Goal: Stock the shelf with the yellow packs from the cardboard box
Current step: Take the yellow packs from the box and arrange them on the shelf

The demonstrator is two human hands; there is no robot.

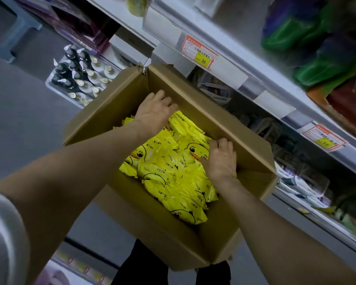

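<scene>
Head view, left to right. Pump bottles (80, 79) stand on a low shelf at far left. The left hand (154, 112) reaches into the far end of the cardboard box (103, 120), fingers curled down among the contents; whether they hold anything cannot be told. The yellow packs (173, 173) lie loosely heaped inside the box, covering most of its floor. The right hand (220, 159) sits on the heap, thumb and bent fingers pinching a pack. The shelf (245, 64) runs just beside the box; its contents are blurred and no yellow pack is discernible there. Assessment: stocking appears barely begun, with most packs left to transfer.
</scene>
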